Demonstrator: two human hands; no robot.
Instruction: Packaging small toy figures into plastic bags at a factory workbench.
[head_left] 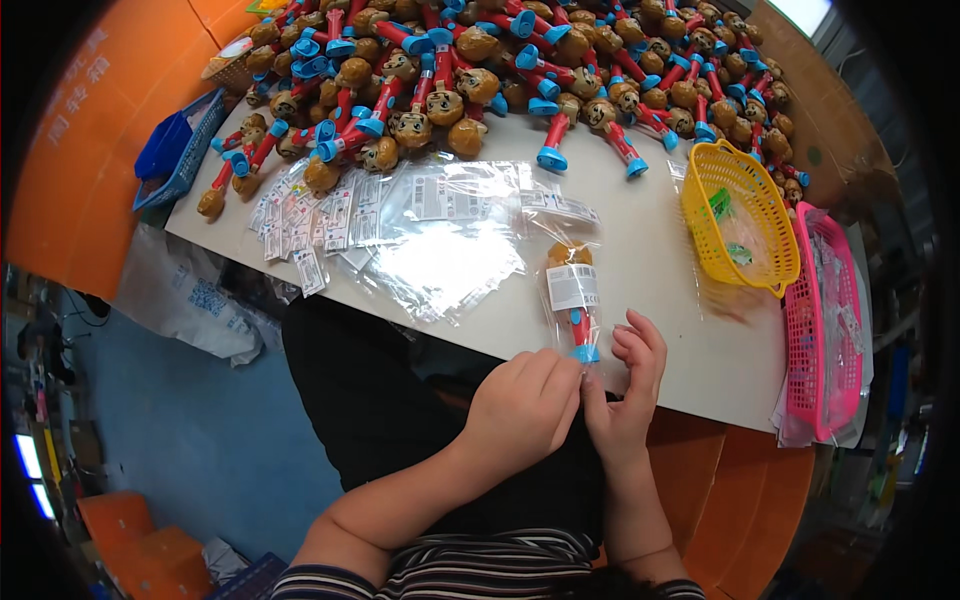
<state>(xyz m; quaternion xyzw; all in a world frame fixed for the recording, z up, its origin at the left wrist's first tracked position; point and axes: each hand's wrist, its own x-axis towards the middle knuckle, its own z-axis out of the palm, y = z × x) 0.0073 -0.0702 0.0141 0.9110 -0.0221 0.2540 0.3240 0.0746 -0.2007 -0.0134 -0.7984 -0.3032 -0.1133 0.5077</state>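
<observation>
striped shirt (490, 560) sits nearest, below the bagged doll (573, 300), which lies at the table's near edge, feet toward the person, probably so the bag's end meets the hands. left of the doll, cards (320, 220) lie fanned, perhaps to lift off singly; clear bags (450, 240), between cards and doll, overlap flat, likely for the same reason. beyond the doll is a heap of unbagged dolls (478, 85). left hand (525, 395), below and left of it, is curled, thumb and forefinger seemingly pinching the bag's end. right hand (625, 400), just right of its feet, has the thumb by that end, whether touching cannot be told; the other fingers bend loosely, gripping nothing visible. farther right, a yellow basket (705, 235) and a pink basket (805, 340) seem kept within reach.

far left of the doll stand an orange box (90, 150) and blue basket (203, 135); below left, blue floor (260, 430). under it, the table (690, 360) is pale and glossy; below right, orange panels (770, 490).
</observation>
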